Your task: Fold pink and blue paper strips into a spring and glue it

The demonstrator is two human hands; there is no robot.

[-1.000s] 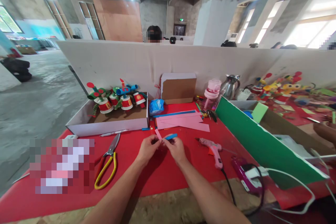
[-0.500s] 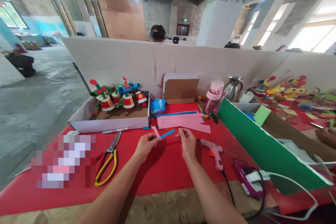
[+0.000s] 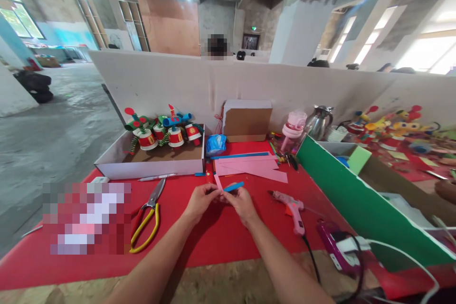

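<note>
Over the red table covering (image 3: 210,240), my two hands meet at the joined ends of a pink paper strip (image 3: 218,182) and a blue paper strip (image 3: 234,186). My left hand (image 3: 201,202) pinches the strips where they cross. The thumb of my right hand (image 3: 242,205) presses on the same spot from the other side. The pink strip points up and away, while the blue one sticks out to the right. Just beyond the hands lie pink paper sheets (image 3: 245,166) with a long blue strip (image 3: 242,156) on them.
A pink glue gun (image 3: 290,205) lies to the right, its cord trailing past a purple power box (image 3: 335,247). Yellow-and-red-handled scissors (image 3: 151,213) rest on the left. Behind them a white box (image 3: 149,169) holds paper-cup figures (image 3: 175,137). A green-sided box (image 3: 356,209) borders the right.
My right hand has moved left and closed on the strips at the left hand's fingertips. The whole view has shifted slightly.
</note>
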